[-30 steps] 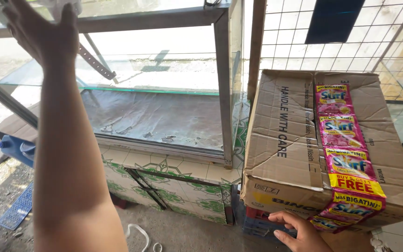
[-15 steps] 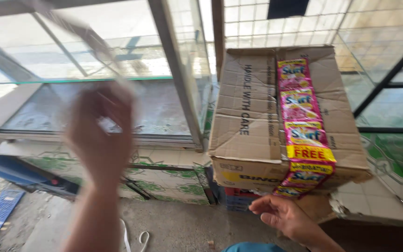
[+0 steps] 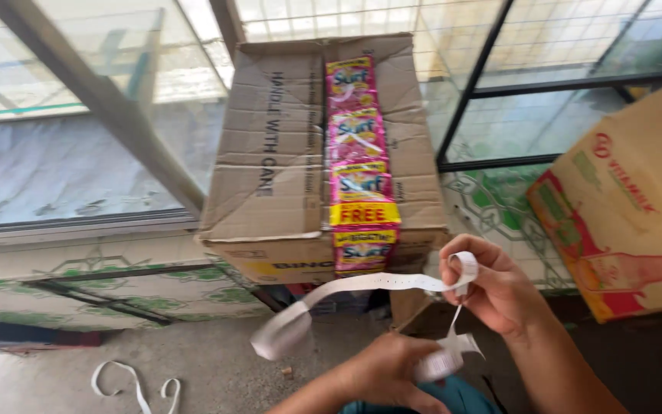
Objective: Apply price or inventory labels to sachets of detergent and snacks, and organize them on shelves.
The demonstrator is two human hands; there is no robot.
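Observation:
A long white perforated strip (image 3: 362,287) runs between both hands in the head view. My right hand (image 3: 496,287) pinches one end of it, looped over the fingers. My left hand (image 3: 388,376) grips another part of the strip low in the frame. The strip's free end curls down to the left. Just behind the hands sits a brown cardboard box (image 3: 273,169) with a pink and yellow band of sachets (image 3: 358,165) lying along its top.
A glass display case with a metal frame (image 3: 109,107) stands to the left, on a green-patterned base (image 3: 116,287). A second cardboard box (image 3: 637,207) with red print leans at the right. A white strip scrap (image 3: 136,383) lies on the concrete floor.
My left hand came down from the display case to meet the right hand. Both now hold a white strip that was not in hand before. The view shifted right.

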